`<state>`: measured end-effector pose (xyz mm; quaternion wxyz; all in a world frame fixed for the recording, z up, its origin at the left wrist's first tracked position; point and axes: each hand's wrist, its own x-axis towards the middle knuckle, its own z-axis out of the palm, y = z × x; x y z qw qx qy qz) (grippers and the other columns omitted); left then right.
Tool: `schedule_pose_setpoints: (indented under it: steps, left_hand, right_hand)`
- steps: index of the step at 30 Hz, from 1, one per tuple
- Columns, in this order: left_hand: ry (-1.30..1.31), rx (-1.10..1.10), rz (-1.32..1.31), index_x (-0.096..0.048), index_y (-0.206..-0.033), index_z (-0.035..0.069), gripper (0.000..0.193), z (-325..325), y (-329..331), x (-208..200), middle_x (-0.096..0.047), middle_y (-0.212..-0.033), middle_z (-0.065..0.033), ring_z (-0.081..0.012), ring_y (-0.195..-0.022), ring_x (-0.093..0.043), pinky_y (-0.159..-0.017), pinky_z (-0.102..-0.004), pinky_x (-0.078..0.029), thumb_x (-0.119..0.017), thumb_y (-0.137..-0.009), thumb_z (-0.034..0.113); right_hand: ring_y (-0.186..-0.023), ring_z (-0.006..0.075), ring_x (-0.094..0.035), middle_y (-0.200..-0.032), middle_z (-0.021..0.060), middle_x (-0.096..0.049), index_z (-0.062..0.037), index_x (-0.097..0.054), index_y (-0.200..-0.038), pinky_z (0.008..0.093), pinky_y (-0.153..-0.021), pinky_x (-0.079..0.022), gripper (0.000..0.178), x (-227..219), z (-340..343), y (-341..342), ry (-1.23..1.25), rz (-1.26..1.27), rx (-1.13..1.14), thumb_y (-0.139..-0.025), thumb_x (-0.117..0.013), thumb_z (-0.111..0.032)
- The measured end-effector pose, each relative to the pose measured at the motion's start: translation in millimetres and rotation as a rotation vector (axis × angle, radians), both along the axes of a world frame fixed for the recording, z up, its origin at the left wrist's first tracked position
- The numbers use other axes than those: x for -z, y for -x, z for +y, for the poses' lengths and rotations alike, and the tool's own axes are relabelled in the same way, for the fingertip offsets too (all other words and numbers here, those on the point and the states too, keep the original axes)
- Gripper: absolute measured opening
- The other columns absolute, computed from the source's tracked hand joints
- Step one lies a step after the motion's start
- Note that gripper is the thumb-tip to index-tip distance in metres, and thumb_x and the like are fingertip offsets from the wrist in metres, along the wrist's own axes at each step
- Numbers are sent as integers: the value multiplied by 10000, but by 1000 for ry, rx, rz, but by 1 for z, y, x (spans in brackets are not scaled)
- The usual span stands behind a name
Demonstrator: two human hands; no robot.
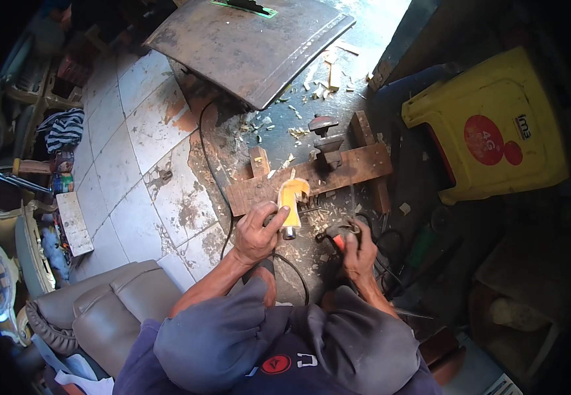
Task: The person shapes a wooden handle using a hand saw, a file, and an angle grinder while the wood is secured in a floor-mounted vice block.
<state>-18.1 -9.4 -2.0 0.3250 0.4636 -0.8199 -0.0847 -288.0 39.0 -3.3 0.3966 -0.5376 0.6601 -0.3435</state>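
Observation:
My left hand (257, 230) is closed round a yellow curved piece (291, 203) with a pale rim and a notch in its right side. A short shiny cylinder (289, 233) shows just below that piece; whether the two are joined, I cannot tell. To the right, lower down, my right hand (359, 250) grips a dark tool with a red-orange part (339, 241); shadow hides its exact kind. Just beyond both hands lies a wooden beam (252, 195), with a dark metal block (329, 157) standing on it.
A metal-topped table (246, 39) with a green-edged slot stands ahead. The yellow plastic stool (503, 131) lies on its side at right. Wood chips (299, 131) litter the floor. A black cable (206, 151) runs past my left hand. A grey-brown padded seat (114, 309) is at left.

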Motion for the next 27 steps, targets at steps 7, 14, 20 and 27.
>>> schedule_pose_setpoints:
  steps: [7, 14, 20, 27]
  left_hand:
    - [-33, -86, -81, -650, -1267, 148, 535, 4, -9, 44, -555, -1105, -127, -313, -917, -631, -720, -418, -555, -710, -761, -16]
    - [-151, -145, -103, -654, -1241, 94, 501, 0, 1, 33, -569, -1120, -132, -323, -984, -612, -847, -433, -521, -700, -756, -23]
    - [-114, 24, 145, -686, -1090, 31, 383, 12, 20, 6, -616, -1024, -142, -322, -906, -645, -783, -421, -545, -660, -724, -83]
    - [-439, 550, 301, -673, -1080, 45, 292, 3, 84, -7, -649, -985, -116, -302, -919, -665, -788, -404, -540, -645, -790, 18]
  right_hand:
    - [-1150, 449, -634, -1253, 317, -633, 47, -494, -1433, 462, -984, -495, 450, 50, 74, 59, -2, 446, 401, -1049, -494, -187]
    - [-1152, 502, -591, -1274, 334, -610, 90, -496, -1411, 504, -1003, -468, 500, 60, 74, 102, -143, 620, 300, -1022, -559, -217]
    - [-1236, 361, -591, -1384, 267, -577, 67, -480, -1435, 438, -1033, -457, 710, 92, 62, 203, -224, 694, 626, -920, -722, -356]
    - [-1158, 239, -595, -1290, 121, -610, 15, -497, -1450, 354, -1005, -453, 762, 99, 72, 255, -345, -157, 520, -827, -794, -308]
